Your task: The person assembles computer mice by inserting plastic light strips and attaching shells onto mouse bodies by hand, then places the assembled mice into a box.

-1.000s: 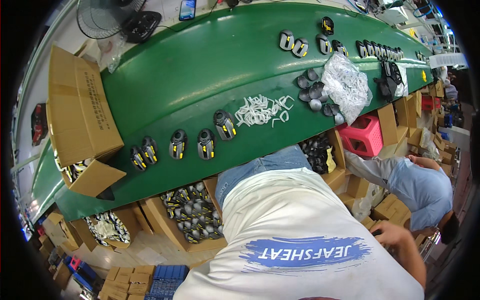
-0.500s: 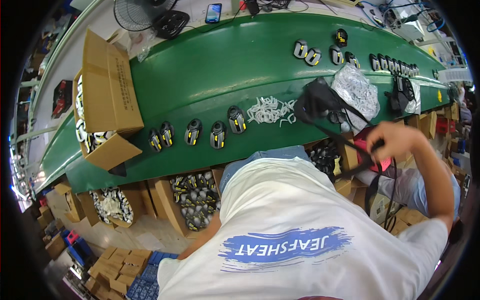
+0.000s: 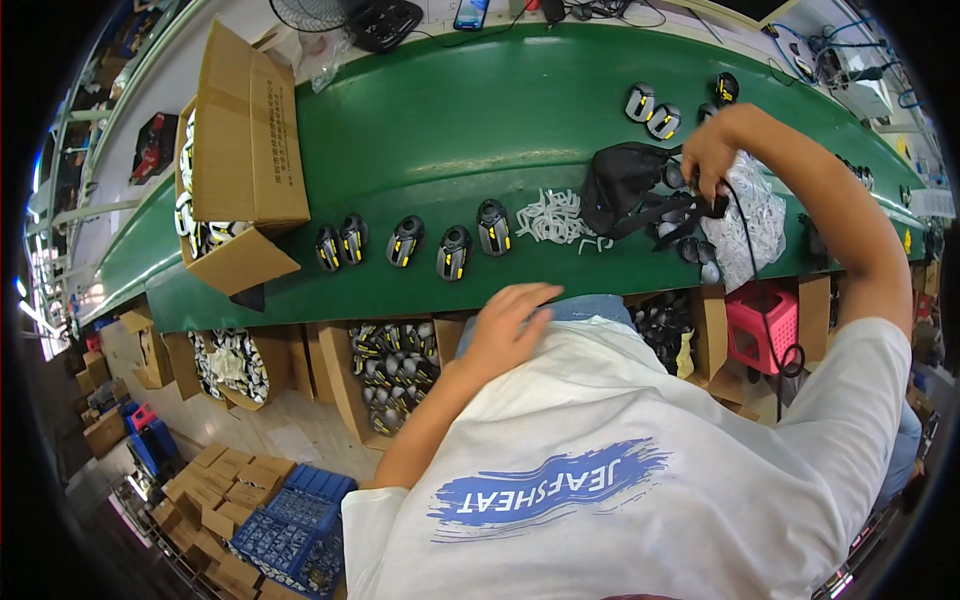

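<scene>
My left hand [image 3: 512, 335] hovers by the bench's front edge with its fingers stretched and slightly apart, holding nothing. Over the right part of the bench, my right hand [image 3: 712, 160] is closed on a black cord [image 3: 748, 222], which hangs past the edge and ends in a loop; the fingers partly hide the grip. Close to that hand sit a black fabric bag [image 3: 615, 180], several small dark round parts [image 3: 690, 248] and a clear plastic bag [image 3: 755, 235] of pale pieces. White curved clips [image 3: 552, 217] lie left of the fabric bag. Several grey-black-yellow devices [image 3: 454, 252] stand farther left.
An open carton [image 3: 255, 150] of white and dark parts stands on the green bench [image 3: 420, 110] at left. More devices [image 3: 663, 121] stand at the back right. Below are a carton of devices [image 3: 392, 380], a pink stool [image 3: 762, 325] and blue crates [image 3: 290, 525].
My left hand has come into view at the bench edge. The right hand has moved left and inward over the bench; the black bag's straps, stretched out before, now lie down near the bag.
</scene>
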Demonstrator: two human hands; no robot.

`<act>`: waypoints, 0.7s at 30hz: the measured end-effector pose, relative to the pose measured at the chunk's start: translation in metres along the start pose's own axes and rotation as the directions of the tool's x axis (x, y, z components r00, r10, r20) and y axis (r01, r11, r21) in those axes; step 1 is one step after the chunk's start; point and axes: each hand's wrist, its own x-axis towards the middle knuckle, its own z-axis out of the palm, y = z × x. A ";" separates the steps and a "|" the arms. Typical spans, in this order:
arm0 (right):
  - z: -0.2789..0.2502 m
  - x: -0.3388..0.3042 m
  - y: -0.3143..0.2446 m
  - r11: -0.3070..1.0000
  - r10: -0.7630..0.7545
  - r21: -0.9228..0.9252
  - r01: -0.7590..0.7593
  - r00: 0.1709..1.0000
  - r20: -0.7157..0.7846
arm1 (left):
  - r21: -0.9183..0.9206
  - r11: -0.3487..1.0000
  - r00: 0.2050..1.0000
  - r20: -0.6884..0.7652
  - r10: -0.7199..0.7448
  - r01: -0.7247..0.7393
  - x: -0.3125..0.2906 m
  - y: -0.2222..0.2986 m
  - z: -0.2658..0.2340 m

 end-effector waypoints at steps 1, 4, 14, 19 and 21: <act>-0.025 0.008 -0.019 0.993 0.103 -0.071 -0.099 0.993 0.051 | -0.042 0.998 0.997 0.048 0.057 -0.055 0.015 0.018 0.008; -0.083 0.083 0.017 0.971 0.160 -0.216 -0.104 0.952 0.260 | -0.187 0.931 0.896 0.268 0.355 -0.313 0.065 0.078 0.031; -0.062 0.141 -0.173 0.983 0.114 0.032 -0.181 0.465 -0.878 | -0.327 0.832 0.712 0.433 0.553 -0.448 0.070 0.101 0.054; 0.040 0.186 -0.259 0.898 0.176 0.012 0.441 -0.335 -0.926 | -0.383 0.912 0.806 0.489 0.334 -0.146 0.040 0.094 -0.048; 0.082 0.182 -0.289 0.587 0.152 -0.227 0.777 -0.381 -0.912 | -0.411 0.891 0.831 0.415 0.371 -0.193 0.055 0.107 -0.061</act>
